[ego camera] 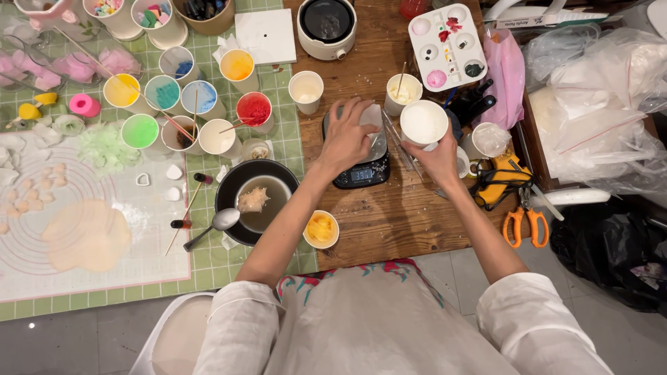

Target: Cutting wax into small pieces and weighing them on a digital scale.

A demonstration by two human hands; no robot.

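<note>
Step in hand: a weighing is judged to be under way, a white paper cup [423, 123] being brought beside a black digital scale [361, 167] on the wooden table [389, 215].
Left hand [347, 139]: it is laid flat on the scale's platform, fingers spread and closed round nothing; a pale sheet or small dish is partly covered by it, and which of the two cannot be told.
Right hand [439, 158]: the white paper cup is gripped from below, fingers wrapped round its lower wall; the cup is held upright, just right of the scale and clear of the table.
Cup contents: a whitish fill is seen from above; whether it is liquid or solid cannot be told.
Scale: its lit display faces the person, between the two forearms.
Nearby: a cup with a stirring stick [403, 92] stands just behind the held cup, an empty-looking cup [306, 90] stands left of the scale, and a small cup of yellow material [321, 229] sits near the table's front edge.
Left of the table: a black pan [256, 201] with a spoon [217, 223] rests on the green mat [285, 132].
Next move: a steady hold is called for, since the cup must be either set squarely on the platform or tipped slowly over it, and the left hand must be lifted off so that the reading is not disturbed.
</note>
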